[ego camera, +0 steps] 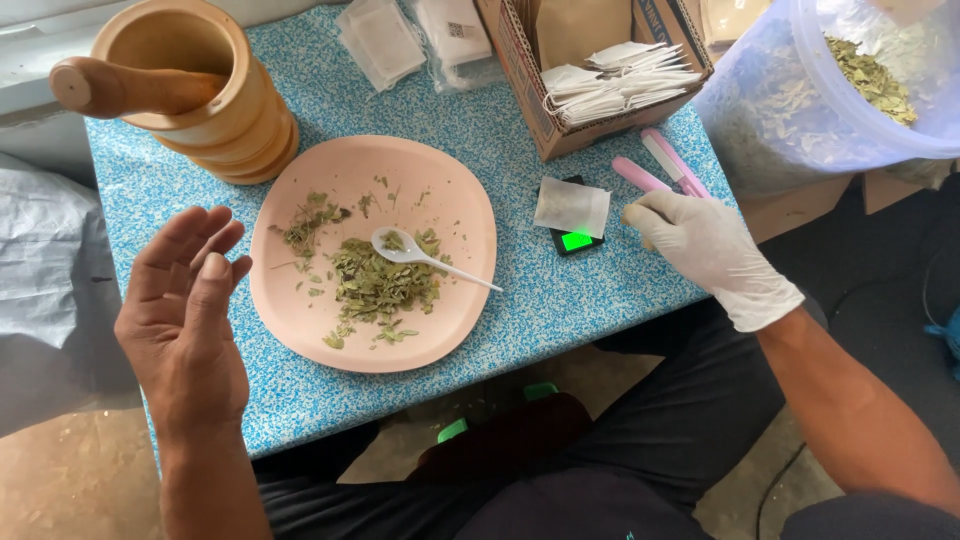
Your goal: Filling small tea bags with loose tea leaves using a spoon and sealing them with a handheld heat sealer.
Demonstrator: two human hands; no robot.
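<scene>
Two hands over a blue speckled table with a plate of dried leaves.

Nearest, the bare left hand hangs above the table's left edge, palm up and fingers loosely spread, holding nothing. The gloved right hand rests at the right edge, fingers curled toward the pink sticks; whether it grips one I cannot tell. Between the hands sits the pink plate, with crushed green leaves in its middle and a white spoon lying on them. Just left of the gloved hand, a small sachet lies on a black scale. Farther back stand a wooden mortar with its pestle, a box of sachets, and a clear bag of leaves.
</scene>
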